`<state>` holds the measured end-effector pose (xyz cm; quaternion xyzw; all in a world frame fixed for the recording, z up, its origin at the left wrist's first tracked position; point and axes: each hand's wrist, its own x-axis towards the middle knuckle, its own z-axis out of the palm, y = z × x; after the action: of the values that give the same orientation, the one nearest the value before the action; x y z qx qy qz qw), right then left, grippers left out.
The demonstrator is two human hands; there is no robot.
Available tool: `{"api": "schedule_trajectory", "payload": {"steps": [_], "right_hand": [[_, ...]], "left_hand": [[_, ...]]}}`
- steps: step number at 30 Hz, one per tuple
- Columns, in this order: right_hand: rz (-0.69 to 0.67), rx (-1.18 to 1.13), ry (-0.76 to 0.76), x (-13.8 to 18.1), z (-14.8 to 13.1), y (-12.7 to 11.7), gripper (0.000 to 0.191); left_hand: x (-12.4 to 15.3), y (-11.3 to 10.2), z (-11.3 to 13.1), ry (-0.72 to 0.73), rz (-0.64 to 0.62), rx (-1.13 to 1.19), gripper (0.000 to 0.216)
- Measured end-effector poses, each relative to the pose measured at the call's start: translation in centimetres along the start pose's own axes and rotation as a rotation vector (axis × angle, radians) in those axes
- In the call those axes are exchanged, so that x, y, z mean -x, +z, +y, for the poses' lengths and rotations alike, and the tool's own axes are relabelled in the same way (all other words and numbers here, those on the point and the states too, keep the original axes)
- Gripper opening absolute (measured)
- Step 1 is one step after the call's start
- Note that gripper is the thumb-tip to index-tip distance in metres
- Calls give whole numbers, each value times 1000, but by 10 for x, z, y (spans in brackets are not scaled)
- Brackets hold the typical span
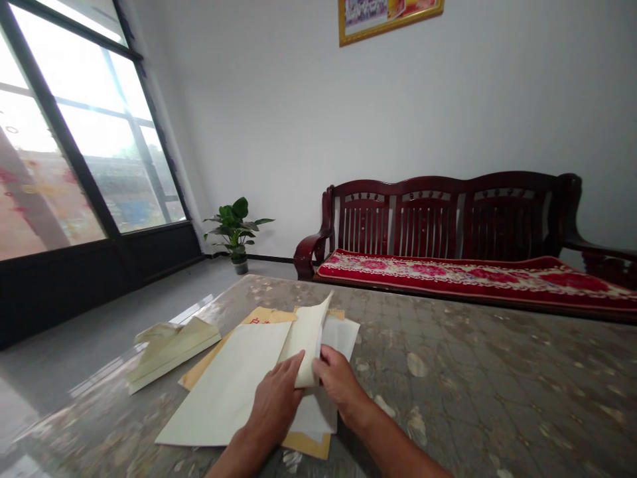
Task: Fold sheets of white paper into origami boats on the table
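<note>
A cream sheet of paper point(304, 332) is folded over at its right side, with its far corner sticking up. My right hand point(338, 378) pinches its right edge between thumb and fingers. From the left, my left hand point(279, 392) grips the same sheet near its lower edge, fingers close together. Beneath my left wrist a flat cream sheet point(223, 378) reaches out to the left. White paper point(351, 335) and brown envelopes point(311, 445) lie under the folded sheet; red characters show on the brown envelope point(266, 315) at the far side.
Another creased, folded cream paper point(174, 348) sits at the table's left edge. The patterned grey table point(458, 385) extends to the right. Beyond it stand a dark red wooden bench point(428, 219) with a floral cushion point(448, 269) and a potted plant point(236, 229). Large windows are at left.
</note>
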<state>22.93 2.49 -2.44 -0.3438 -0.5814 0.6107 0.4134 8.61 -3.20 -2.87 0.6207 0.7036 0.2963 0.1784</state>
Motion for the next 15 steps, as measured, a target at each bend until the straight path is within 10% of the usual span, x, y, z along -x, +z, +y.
{"api": "schedule_trajectory", "payload": {"steps": [8, 15], "right_hand": [[277, 550, 43, -12, 17, -67, 38], [112, 1043, 142, -4, -7, -39, 59]], "left_hand": [[-12, -31, -10, -171, 291, -49, 43], [-11, -33, -16, -155, 523, 112, 49]]}}
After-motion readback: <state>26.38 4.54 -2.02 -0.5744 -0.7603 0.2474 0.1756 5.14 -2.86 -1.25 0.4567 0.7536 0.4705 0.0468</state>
